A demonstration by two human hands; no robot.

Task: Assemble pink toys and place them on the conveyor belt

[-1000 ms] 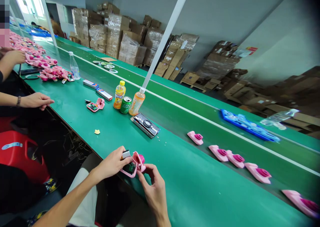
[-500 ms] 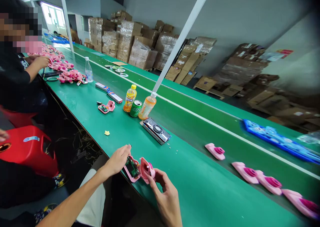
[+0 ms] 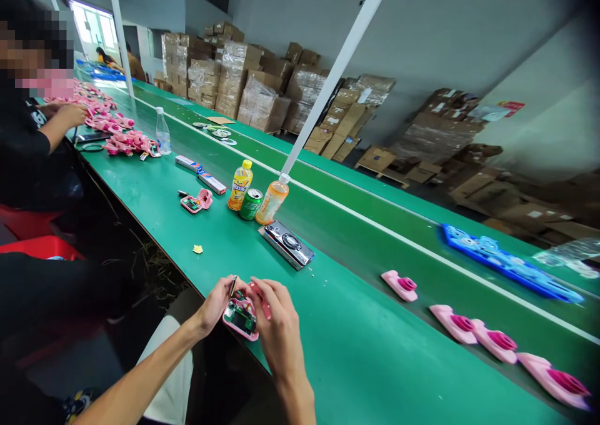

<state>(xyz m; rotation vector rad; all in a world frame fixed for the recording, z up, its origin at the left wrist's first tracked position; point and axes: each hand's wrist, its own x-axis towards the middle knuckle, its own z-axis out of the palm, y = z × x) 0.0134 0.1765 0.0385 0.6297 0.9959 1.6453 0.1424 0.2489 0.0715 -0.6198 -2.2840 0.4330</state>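
At ten o'clock a co-worker [image 3: 59, 122] sits by heaped pink parts [image 3: 117, 140] on the green workbench [image 3: 140, 187]. Right in front of me, at the bench's near edge, my left hand [image 3: 216, 304] and right hand [image 3: 281, 312] clamp their fingers on a pink casing [image 3: 239, 319] holding a green circuit board. Drink bottles [image 3: 240, 185] stand at twelve, cardboard cartons [image 3: 262, 103] rise beyond, and pink shells [image 3: 492, 340] lie on a green belt [image 3: 422, 287] at three.

The pink casing [image 3: 239, 332] is partly concealed by the fingers [image 3: 276, 300]. The thin item [image 3: 233, 285] above it cannot be identified; the blue tray [image 3: 509, 269] is blurred.
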